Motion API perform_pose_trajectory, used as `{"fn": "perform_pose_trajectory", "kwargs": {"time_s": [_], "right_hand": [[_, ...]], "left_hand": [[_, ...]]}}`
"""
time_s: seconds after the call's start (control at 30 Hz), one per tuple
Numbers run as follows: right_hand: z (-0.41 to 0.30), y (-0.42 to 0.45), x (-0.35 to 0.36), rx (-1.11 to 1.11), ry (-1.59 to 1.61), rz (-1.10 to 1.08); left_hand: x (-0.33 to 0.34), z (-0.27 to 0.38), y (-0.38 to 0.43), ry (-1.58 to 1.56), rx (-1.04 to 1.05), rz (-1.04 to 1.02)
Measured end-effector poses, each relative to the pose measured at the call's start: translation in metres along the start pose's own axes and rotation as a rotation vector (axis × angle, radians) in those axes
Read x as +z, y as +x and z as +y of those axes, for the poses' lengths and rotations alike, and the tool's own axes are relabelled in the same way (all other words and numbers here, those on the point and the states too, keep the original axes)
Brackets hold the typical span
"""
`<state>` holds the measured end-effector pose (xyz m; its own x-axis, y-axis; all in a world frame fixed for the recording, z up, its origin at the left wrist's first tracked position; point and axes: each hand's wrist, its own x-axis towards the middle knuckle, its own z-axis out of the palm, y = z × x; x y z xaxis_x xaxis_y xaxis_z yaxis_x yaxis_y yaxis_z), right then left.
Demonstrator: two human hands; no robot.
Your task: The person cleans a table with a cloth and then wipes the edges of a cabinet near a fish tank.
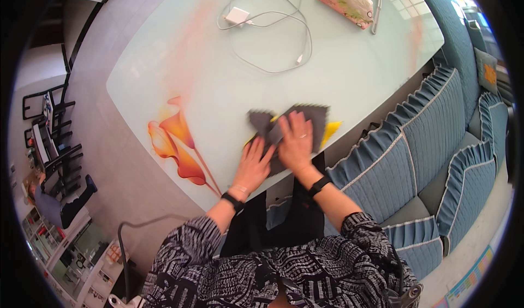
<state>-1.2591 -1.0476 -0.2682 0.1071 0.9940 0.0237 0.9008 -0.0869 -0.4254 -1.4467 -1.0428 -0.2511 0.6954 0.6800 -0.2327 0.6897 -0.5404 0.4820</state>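
A grey cloth (317, 122) with a yellow underside lies rumpled near the front edge of a glossy glass-topped table (204, 74). My right hand (295, 138) presses flat on it, fingers spread a little, a ring on one finger. Close beside it, my left hand (254, 162) rests on the cloth's left part with its fingertips. Between the hands the cloth is bunched into a fold. One yellow corner (332, 131) sticks out on the right. Slight blur covers the hands and the cloth.
A white charger (237, 16) with a looped cable (310, 42) lies farther back on the table. Behind it to the right is a tissue pack (347, 4). A blue quilted sofa (372, 177) borders the right side. At far left another person (51, 203) is near a black rack (53, 132).
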Motion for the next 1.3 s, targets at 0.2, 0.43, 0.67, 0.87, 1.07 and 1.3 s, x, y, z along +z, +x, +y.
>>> {"fn": "perform_pose_trajectory", "kwargs": {"time_s": [0.2,0.43,0.67,0.87,1.07,1.3], "right_hand": [[-0.154,-0.076,0.054,-0.292,0.295,-0.295],[-0.122,0.058,0.044,-0.234,0.212,-0.113],[0.007,0.172,0.019,0.001,0.004,0.127],[0.106,0.223,-0.016,0.224,-0.27,0.231],[0.132,0.222,-0.019,0.224,-0.284,0.275],[0.063,0.109,-0.014,0.139,-0.117,0.117]], "left_hand": [[0.003,-0.077,-0.214,0.003,-0.24,-0.146],[-0.022,-0.106,-0.075,0.025,-0.324,0.265],[-0.064,-0.114,0.141,0.111,-0.031,0.398],[-0.065,-0.081,0.258,0.116,0.044,0.368],[-0.065,-0.061,0.298,0.119,0.136,0.39],[-0.059,-0.066,0.187,0.046,0.424,0.095]]}}
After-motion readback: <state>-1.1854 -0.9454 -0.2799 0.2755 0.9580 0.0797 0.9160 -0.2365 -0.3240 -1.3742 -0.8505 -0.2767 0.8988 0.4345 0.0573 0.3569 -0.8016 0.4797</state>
